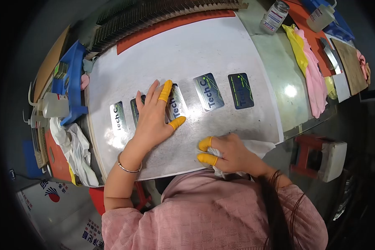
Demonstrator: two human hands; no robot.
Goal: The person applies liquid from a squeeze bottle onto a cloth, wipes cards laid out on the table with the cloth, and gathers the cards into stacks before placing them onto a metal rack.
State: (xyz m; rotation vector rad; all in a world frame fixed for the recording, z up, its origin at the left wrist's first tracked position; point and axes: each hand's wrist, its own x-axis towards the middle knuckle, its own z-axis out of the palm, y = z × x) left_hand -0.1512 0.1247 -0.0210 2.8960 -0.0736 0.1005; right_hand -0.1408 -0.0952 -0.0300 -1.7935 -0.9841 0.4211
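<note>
My left hand point(154, 118) lies over the row of printed cards, fingers spread. Its thumb and one finger wear yellow finger cots and rest near opposite ends of a silver card point(178, 104). Beneath the same hand, a dark card point(134, 111) is mostly covered. At the left end lies another silver card point(117, 116); right of the hand are a silver-and-blue card point(209, 92) and a dark blue card point(241, 91). My right hand point(229, 155), also with yellow cots on two fingertips, is closed around a white cloth point(258, 148) at the sheet's front edge.
The cards lie on a white sheet point(187, 46) over the table. A dark slotted rack point(154, 18) spans the back. Blue trays point(76, 79) and bottles point(56, 105) stand left, with white cloths point(77, 150). To the right are a bottle point(275, 16), pink cloth point(312, 79) and stool point(316, 157).
</note>
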